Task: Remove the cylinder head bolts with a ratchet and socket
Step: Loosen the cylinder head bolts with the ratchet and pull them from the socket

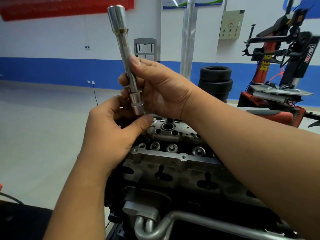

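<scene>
Nearest the camera: bent metal pipes (152, 224) at the engine's front edge, dull grey. Behind them the cylinder head (173, 158), top exposed, row of valve springs visible, round bore near its far end. No bolt heads can be made out for certain from here.

Above the head, both hands raised. Left hand (110, 134) comes up from low left, fingers (143, 122) curled, thumb and fingertips pinching at the bottom end of the socket (136, 103), a short chrome piece. What the left fingertips touch beyond that is hidden behind the hand.

Right hand (159, 89) reaches in from the right, fingers wrapped round the extension (126, 58), thumb pressed along the shaft. Extension is a long chrome bar, held nearly upright, tilted a little left at the top, wider end uppermost. Socket sits on its lower end, just above the head's far end, not touching it.

Further back: stack of tyres (215, 82) on the floor, tyre changer (280, 70) at right, red and black. Pale floor. Far wall white over a blue band, red banner (65, 6) top left, grey control box (231, 25) mounted right of a metal column (187, 40).
</scene>
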A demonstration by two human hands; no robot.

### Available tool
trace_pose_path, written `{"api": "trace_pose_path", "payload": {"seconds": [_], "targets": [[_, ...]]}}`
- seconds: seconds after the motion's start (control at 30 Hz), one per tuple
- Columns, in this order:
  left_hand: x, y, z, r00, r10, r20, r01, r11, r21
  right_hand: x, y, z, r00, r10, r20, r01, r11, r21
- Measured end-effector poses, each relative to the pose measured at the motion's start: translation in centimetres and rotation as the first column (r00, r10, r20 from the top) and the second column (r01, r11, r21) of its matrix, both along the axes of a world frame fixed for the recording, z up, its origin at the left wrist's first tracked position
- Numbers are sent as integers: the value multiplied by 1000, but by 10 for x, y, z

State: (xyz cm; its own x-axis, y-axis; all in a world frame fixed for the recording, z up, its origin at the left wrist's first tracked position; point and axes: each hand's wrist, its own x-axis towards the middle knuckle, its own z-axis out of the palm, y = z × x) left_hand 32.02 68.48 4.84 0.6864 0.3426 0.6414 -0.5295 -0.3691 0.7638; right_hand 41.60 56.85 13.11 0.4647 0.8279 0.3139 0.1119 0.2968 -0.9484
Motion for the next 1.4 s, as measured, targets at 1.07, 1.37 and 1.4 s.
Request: {"api": "trace_pose_path", "payload": {"seconds": [1.07,1.37,1.4], "targets": [[-3,-5,4,996,90,-8,-90,996,-30,0,1,2,999,53,-6,-53,999,3],[-1,-2,3,995,94,-33,-95,995,-27,1,0,1,999,51,-9,-51,999,-12],[-1,-4,2,992,120,-36,-121,993,-20,1,0,0,999,49,-11,-49,999,-9]]}}
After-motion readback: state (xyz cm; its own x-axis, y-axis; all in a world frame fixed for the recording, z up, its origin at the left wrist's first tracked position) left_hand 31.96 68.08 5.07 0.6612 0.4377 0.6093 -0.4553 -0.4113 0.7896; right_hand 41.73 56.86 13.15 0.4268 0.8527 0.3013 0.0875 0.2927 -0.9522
